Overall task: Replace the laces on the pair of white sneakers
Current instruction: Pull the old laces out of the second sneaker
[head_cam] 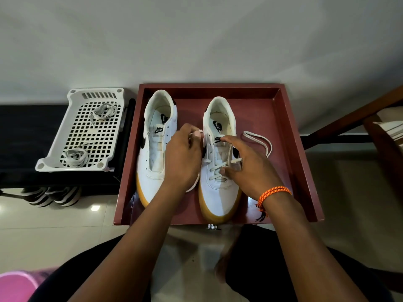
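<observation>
The right sneaker [219, 171] sits half-laced in the red tray [290, 136]. Left hand [184, 162] pinches the lace [259, 139] — limp, light, best gripped near its tip — right hand [246, 166] fingers spread, steadying.

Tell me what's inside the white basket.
Two coiled white laces lie in the basket: one near the far end, one near the near end. Nothing covers them.
</observation>
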